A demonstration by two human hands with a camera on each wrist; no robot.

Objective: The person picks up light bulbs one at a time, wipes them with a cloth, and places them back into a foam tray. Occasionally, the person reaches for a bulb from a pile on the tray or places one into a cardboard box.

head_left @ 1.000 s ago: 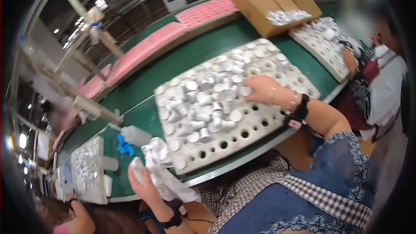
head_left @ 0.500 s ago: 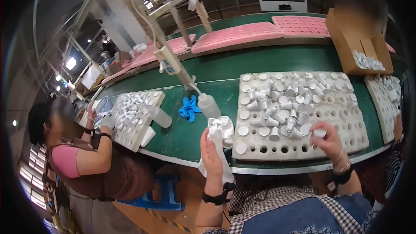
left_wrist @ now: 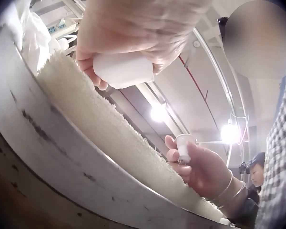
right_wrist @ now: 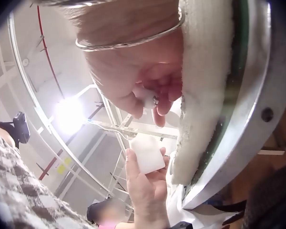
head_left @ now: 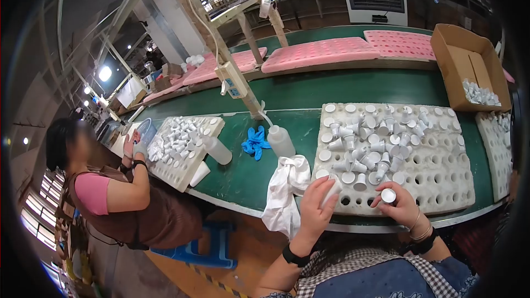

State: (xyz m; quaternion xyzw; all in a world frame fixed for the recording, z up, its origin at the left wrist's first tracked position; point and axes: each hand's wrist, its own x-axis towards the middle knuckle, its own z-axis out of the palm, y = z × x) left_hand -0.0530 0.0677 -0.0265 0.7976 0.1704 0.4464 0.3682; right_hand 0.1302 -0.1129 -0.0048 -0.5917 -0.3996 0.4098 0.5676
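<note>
My left hand (head_left: 314, 212) holds a white rectangular block (left_wrist: 124, 69), like a sponge, between thumb and fingers at the front left corner of a white foam board (head_left: 447, 187). My right hand (head_left: 407, 209) pinches a white spotlight bulb (head_left: 388, 195) over the board's front edge. Its round face points up in the head view, while the left wrist view shows its narrow neck pointing down. On the board, similar white bulbs (head_left: 381, 146) lie heaped, and some sit in holes. A white cloth (head_left: 284, 193) hangs over the table edge left of my left hand.
A white squeeze bottle (head_left: 280, 142) and a blue glove (head_left: 255, 143) stand left of the board. Further left, another person (head_left: 110, 193) works at a second board. A cardboard box (head_left: 461, 77) of small parts is at the back right; pink perforated trays (head_left: 320, 54) line the back.
The head view has swung left. My left hand with the block has moved right, from beside the cloth to the board's corner, closer to my right hand, which has kept the bulb and turned its face up.
</note>
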